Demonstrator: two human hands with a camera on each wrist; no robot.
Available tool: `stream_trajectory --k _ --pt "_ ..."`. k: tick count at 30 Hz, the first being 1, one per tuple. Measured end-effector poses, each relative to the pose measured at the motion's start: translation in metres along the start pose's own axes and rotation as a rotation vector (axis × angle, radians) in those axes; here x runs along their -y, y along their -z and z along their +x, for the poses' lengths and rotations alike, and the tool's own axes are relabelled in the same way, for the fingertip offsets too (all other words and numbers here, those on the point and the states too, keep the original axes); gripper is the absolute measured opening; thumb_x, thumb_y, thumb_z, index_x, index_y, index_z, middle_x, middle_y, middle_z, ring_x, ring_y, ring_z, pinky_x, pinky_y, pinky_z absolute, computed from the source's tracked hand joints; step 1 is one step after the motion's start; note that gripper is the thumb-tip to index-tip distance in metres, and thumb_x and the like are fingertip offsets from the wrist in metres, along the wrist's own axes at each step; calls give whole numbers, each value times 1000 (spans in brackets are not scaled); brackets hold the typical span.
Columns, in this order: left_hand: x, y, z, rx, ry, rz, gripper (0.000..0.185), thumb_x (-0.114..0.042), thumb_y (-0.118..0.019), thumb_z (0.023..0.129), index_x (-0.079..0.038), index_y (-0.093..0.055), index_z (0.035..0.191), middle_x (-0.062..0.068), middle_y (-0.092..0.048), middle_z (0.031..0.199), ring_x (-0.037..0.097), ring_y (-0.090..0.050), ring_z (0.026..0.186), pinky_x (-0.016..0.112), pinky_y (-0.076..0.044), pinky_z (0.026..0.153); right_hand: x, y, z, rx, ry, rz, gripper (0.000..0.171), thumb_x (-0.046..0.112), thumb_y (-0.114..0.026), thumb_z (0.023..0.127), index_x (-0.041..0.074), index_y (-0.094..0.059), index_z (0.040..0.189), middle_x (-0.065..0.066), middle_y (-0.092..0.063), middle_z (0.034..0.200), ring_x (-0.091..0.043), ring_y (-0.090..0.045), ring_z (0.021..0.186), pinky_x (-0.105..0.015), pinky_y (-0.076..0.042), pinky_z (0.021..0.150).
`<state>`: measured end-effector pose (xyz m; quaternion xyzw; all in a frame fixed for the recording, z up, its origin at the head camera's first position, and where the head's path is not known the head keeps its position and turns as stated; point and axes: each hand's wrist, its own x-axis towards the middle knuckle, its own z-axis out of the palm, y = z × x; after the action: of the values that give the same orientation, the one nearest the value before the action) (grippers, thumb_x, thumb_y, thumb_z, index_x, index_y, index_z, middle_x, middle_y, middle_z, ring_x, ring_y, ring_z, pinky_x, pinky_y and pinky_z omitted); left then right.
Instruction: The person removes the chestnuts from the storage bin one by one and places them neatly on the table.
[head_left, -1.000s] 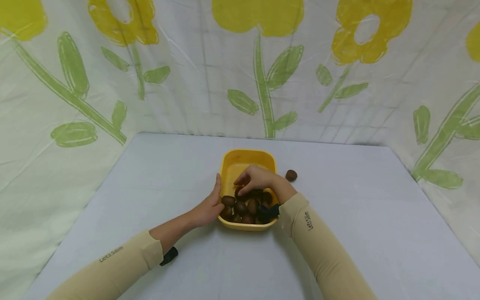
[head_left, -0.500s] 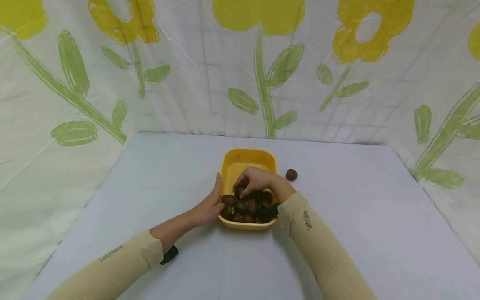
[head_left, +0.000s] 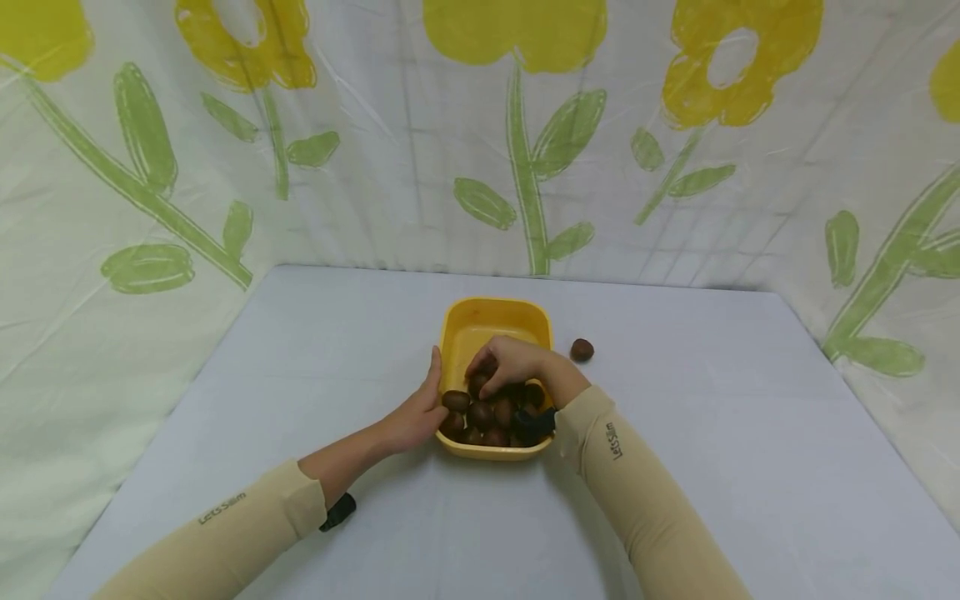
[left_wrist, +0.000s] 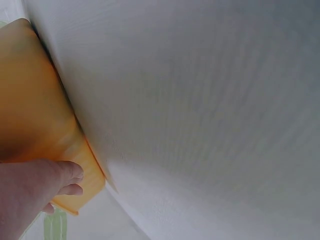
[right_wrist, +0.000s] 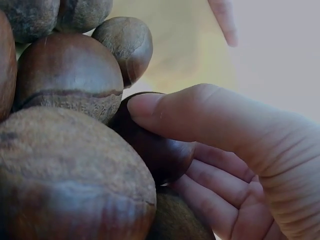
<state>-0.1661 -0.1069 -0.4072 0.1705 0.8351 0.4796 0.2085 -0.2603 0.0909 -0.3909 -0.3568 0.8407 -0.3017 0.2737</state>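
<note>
Pale table (head_left: 225, 400) under both hands, flowered sheet (head_left: 360, 150) beyond; right hand (head_left: 510, 363), lowered slightly, pinches a chestnut (right_wrist: 160, 150); left hand (head_left: 417, 412) rests flat against the yellow tub (head_left: 457, 321)

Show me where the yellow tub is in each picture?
Head: the yellow tub sits mid-table, between both hands.
Left wrist: its orange-looking outer wall fills the left edge, the left hand against it.
Right wrist: blurred yellow floor behind the chestnuts.
Shared landmark: the tub's yellow plastic.

tub (head_left: 459, 333) in middle of table (head_left: 712, 467) | chestnuts (head_left: 483, 417) in tub, near side | one chestnut (head_left: 581, 349) on table, right of tub
</note>
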Motion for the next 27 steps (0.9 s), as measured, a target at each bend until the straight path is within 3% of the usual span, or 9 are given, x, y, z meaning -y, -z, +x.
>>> stream_trajectory --k 15,27 --pt "-1 0 0 14 -5 11 84 -1 -34 89 -10 30 142 8 23 154 23 14 143 46 1 116 2 5 -1 -95 -13 10 38 13 -73 77 2 -67 112 -7 -72 103 -12 -67 91 -24 -53 82" --pt "-1 1 0 8 -10 36 82 -1 -33 90 -10 29 143 10 23 154 27 12 144 49 1 115 4 15 -14 -191 -3 31 43 18 -72 78 2 -64 117 -9 -66 117 -21 -63 107 -33 -49 92"
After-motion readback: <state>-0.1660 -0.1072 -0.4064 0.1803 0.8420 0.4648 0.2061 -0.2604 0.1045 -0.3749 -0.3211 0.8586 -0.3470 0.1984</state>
